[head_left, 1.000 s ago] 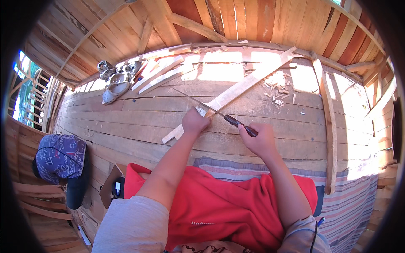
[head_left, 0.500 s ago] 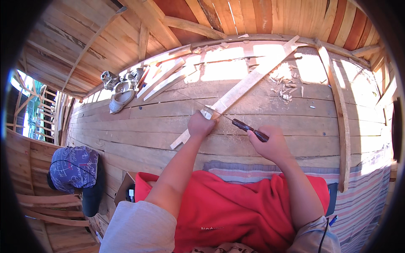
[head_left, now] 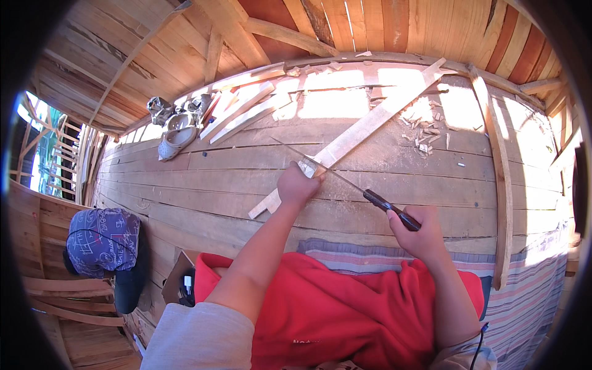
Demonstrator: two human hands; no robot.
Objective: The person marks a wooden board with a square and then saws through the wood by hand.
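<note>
A long pale wooden board (head_left: 376, 121) lies at a slant across the plank floor, from the far right down to the left of the middle. My left hand (head_left: 298, 185) is closed around its nearer part, whose end (head_left: 262, 206) sticks out past my wrist. My right hand (head_left: 420, 232) grips the dark handle (head_left: 392, 210) of a handsaw. The thin saw blade (head_left: 343, 180) crosses the board just beyond my left fingers, and its tip points to the far left. Whether the teeth sit inside a cut cannot be made out.
Wood offcuts (head_left: 423, 132) and sawdust lie right of the board. Slippers (head_left: 177, 140) and several wood strips (head_left: 242, 111) are at the far left. A long beam (head_left: 493, 166) runs along the right, beside a striped cloth (head_left: 524, 302). Red fabric (head_left: 345, 302) covers my lap.
My right hand has drawn the saw back toward me and to the right, so its handle is farther from the board. The left hand keeps its hold on the board.
</note>
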